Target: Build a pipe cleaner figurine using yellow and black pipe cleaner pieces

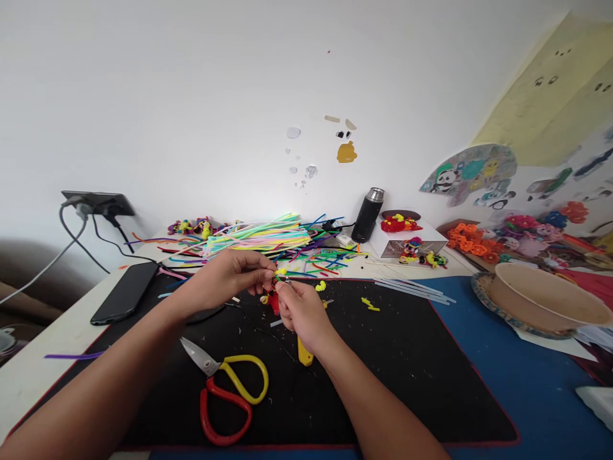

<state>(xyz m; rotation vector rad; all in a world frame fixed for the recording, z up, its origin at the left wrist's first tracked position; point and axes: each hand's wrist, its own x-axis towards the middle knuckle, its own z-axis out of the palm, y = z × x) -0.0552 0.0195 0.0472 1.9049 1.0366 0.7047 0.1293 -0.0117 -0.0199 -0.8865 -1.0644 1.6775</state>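
Both our left hand (233,276) and right hand (306,316) pinch, fingers (288,299) nearly closed, a small fuzzy figure (274,302) above the middle of the bench (43,383), probably to steady its tiny parts; scissors (208,365) lie toward the near edge, presumably for easy reach.

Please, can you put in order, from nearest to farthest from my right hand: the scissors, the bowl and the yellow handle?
From your right hand:
1. Yellow handle, just below the hand in the picture.
2. Scissors, to its left, on the black mat.
3. Bowl, far to the right, off the mat.
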